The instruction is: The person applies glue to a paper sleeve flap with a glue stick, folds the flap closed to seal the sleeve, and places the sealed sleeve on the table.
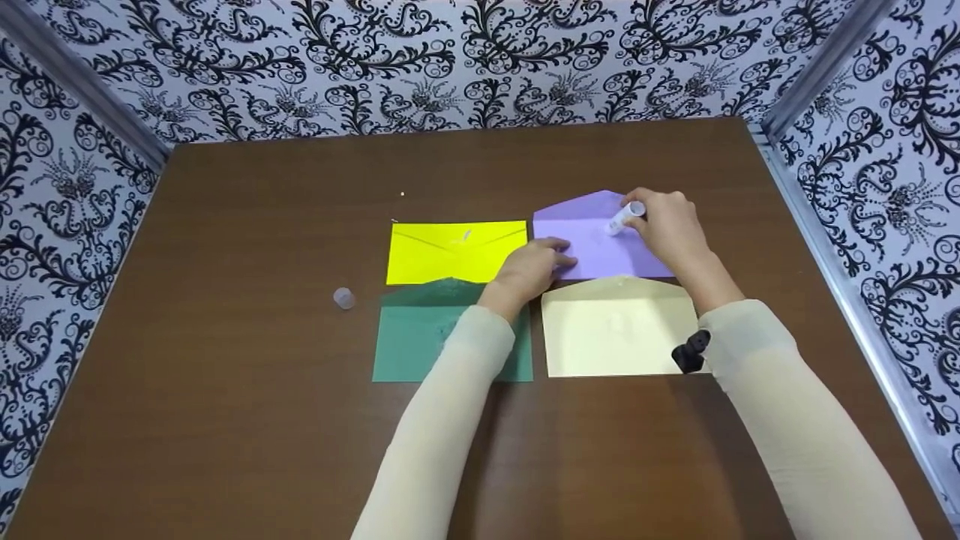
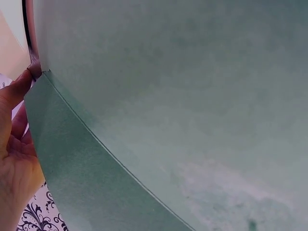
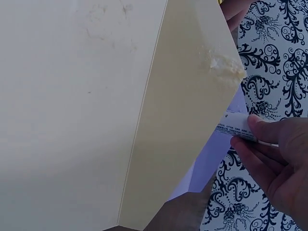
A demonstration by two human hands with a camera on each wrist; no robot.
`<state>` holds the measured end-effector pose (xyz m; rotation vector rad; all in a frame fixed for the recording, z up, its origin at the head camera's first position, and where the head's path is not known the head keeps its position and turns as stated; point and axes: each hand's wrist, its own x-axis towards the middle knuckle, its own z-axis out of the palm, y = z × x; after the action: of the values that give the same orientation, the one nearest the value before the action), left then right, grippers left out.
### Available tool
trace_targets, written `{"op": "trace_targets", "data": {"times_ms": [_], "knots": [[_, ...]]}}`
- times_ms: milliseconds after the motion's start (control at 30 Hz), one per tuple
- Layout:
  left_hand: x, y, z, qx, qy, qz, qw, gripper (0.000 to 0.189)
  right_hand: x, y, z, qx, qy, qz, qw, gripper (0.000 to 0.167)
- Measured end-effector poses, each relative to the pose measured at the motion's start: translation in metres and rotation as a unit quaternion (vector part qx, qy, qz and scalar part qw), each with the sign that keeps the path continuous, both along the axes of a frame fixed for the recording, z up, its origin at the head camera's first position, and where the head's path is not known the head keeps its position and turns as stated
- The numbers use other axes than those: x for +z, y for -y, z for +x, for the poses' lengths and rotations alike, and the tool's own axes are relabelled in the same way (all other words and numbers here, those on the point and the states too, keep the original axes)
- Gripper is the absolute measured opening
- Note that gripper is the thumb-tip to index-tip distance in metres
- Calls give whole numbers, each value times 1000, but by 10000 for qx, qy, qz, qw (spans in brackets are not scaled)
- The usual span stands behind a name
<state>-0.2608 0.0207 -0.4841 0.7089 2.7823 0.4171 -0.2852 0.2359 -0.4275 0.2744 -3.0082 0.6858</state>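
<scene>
A white glue stick [image 1: 625, 217] is pinched between the thumb and fingers of my right hand [image 1: 670, 229], its lower end against the purple envelope [image 1: 592, 236]. That envelope's flap is unfolded toward the back. My left hand [image 1: 527, 268] rests its fingers on the envelope's lower left part. The right wrist view shows printed text on the glue stick [image 3: 236, 126]; the cream envelope [image 3: 72, 120] hides its tip there. In the left wrist view the green envelope [image 2: 168, 96] covers most of the scene, with my left hand [image 2: 17, 159] partly behind it.
A yellow envelope [image 1: 427, 259] with its flap folded down lies left of the purple one. Nearer are the green envelope [image 1: 405, 345] and the cream envelope [image 1: 615, 334], flaps unfolded. A small translucent cap [image 1: 344, 298] stands on the brown table [image 1: 225, 375]. Patterned walls surround the back and sides.
</scene>
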Motion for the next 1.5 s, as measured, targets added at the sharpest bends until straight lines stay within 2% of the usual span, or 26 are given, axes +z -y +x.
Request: {"op": "trace_targets", "data": {"times_ms": [200, 567, 800, 967, 1200, 1500], "knots": [[-2, 1, 1, -44, -146, -240, 9996, 36, 1, -5, 3, 131, -115, 120, 9998, 25], [-2, 2, 1, 115, 36, 0, 9999, 36, 6, 1, 10, 525, -47, 292, 9982, 26], [-1, 3, 0, 67, -42, -71, 9999, 36, 6, 10, 9, 652, 29, 349, 9973, 27], [0, 3, 0, 69, 2, -53, 10000, 35, 5, 17, 6, 626, -17, 300, 9976, 27], [1, 3, 0, -34, -135, -152, 9998, 35, 0, 22, 3, 511, -243, 165, 9983, 25], [1, -1, 0, 62, 121, 18, 9999, 36, -4, 18, 1, 221, -304, -9, 9993, 24]]}}
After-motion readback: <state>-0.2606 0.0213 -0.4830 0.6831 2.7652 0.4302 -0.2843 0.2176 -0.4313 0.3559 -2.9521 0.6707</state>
